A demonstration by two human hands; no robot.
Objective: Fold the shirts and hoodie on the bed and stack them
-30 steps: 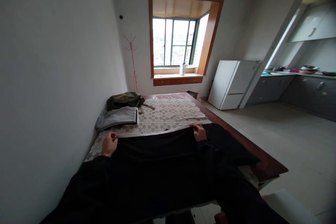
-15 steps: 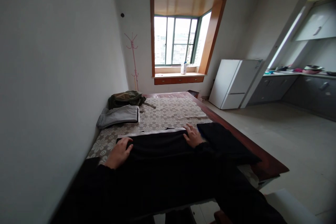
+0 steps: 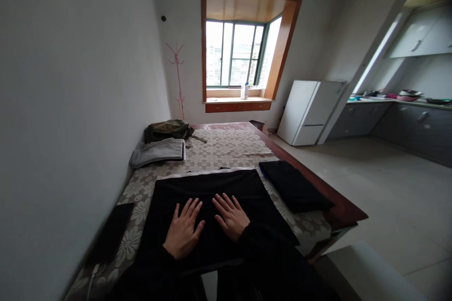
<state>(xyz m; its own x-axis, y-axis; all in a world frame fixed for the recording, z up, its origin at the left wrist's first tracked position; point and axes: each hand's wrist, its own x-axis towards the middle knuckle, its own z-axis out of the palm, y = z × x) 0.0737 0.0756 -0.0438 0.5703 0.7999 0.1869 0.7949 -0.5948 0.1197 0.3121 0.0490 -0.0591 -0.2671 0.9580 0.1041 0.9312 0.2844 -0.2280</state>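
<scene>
A black garment [image 3: 208,188] with a pale band along its far edge is spread over the near part of the table; its exact kind I cannot tell. Both palms rest on it, fingers spread. My left hand [image 3: 184,230] lies left of its middle, and my right hand [image 3: 231,216] lies just to the right, a small gap between the thumbs. Nothing is held in either. Beyond the garment's right edge is a folded black cloth [image 3: 294,186]. Folded grey clothing [image 3: 158,151] lies at the back left.
A flower-patterned tablecloth [image 3: 226,143] covers the dark red table [image 3: 348,214]. An olive backpack [image 3: 167,129] sits by the left wall. At the near left lies a dark flat device [image 3: 111,233] with a white cable [image 3: 92,280]. A white stool-like surface [image 3: 370,268] stands at lower right.
Both hands have moved from the garment's far edge back toward me and closer together, now flat on the cloth. The garment looks smoother, and its right side is no longer covered by my arm.
</scene>
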